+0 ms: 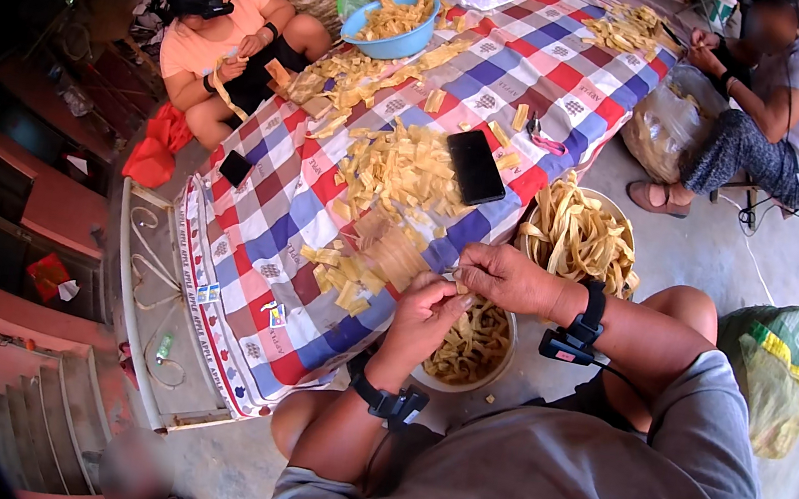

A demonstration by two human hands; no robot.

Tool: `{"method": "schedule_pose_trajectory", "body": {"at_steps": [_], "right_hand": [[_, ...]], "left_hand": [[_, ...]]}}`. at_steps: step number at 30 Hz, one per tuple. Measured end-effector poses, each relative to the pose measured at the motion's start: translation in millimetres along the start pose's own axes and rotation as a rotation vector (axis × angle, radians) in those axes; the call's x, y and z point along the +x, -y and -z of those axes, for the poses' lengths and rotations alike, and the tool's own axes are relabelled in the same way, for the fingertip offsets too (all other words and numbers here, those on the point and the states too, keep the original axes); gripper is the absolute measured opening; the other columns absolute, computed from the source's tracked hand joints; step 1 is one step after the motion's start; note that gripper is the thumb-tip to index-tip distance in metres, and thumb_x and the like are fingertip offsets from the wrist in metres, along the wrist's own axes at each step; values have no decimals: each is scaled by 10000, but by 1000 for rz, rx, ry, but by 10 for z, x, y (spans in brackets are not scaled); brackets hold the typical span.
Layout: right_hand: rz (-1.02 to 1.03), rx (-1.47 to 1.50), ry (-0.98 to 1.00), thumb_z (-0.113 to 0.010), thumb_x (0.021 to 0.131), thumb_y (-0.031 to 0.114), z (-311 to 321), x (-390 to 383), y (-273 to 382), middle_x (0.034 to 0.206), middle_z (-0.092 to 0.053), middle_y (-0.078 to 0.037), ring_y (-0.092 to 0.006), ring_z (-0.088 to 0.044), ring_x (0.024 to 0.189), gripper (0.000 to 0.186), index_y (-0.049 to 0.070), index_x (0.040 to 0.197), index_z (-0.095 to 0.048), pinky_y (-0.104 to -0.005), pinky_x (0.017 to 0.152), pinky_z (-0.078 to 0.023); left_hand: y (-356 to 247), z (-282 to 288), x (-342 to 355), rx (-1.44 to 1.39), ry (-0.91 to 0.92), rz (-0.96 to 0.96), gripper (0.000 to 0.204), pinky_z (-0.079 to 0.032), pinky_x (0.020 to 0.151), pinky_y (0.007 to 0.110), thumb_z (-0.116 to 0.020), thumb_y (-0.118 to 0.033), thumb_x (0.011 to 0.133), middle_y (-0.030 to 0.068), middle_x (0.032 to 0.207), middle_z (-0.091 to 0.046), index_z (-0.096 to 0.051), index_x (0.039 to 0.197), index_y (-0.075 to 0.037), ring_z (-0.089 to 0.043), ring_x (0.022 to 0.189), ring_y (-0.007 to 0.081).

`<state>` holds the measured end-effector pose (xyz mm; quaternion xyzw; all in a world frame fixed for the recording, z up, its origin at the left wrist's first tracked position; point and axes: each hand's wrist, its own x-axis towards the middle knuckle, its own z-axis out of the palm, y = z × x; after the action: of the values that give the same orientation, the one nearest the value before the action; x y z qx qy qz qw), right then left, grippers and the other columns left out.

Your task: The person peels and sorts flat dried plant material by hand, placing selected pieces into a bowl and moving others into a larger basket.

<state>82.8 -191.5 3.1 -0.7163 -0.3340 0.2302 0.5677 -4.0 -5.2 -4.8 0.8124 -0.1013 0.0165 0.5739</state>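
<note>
Left hand (423, 315) and right hand (509, 276) pinch one pale strip (460, 283), mostly hidden — above one bowl (450, 387) of curled strips (467, 347); one basin (615, 205) of longer strips (573, 234) stands beside; one large black phone (476, 168) lies beyond.

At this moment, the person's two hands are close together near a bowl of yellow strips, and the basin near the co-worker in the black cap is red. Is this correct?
Not fully: the basin is blue, not red, as the head view shows. The left hand and right hand are indeed close together near the bowl.
</note>
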Motion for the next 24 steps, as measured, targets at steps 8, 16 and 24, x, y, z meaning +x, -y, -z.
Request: {"method": "schedule_pose_trajectory", "body": {"at_steps": [8,16,24], "right_hand": [[-48,54,52,-485,1042,289,-68,-22,-89,942,-575,-40,-110,-533,896,288,14,1044,-568,-286,820,-459],[-196,169,142,-471,1031,267,-78,-30,62,796,-570,-54,-134,-553,768,284,8,974,-572,-307,744,-476],[19,-117,116,-482,1009,248,48,-64,47,884,-654,-149,-273,-634,806,290,13,1006,-652,-375,774,-500]], "left_hand": [[-85,95,-32,-450,-172,167,151,-486,808,245,-586,-99,978,41,947,-629,-567,1092,-2,-593,866,94],[-9,149,-70,-548,-150,138,132,-519,841,281,-565,-59,976,115,971,-672,-525,1089,-6,-655,916,152],[-135,301,-10,-517,6,335,208,-493,882,257,-555,-93,976,101,968,-679,-522,1163,-8,-658,922,148]]}}
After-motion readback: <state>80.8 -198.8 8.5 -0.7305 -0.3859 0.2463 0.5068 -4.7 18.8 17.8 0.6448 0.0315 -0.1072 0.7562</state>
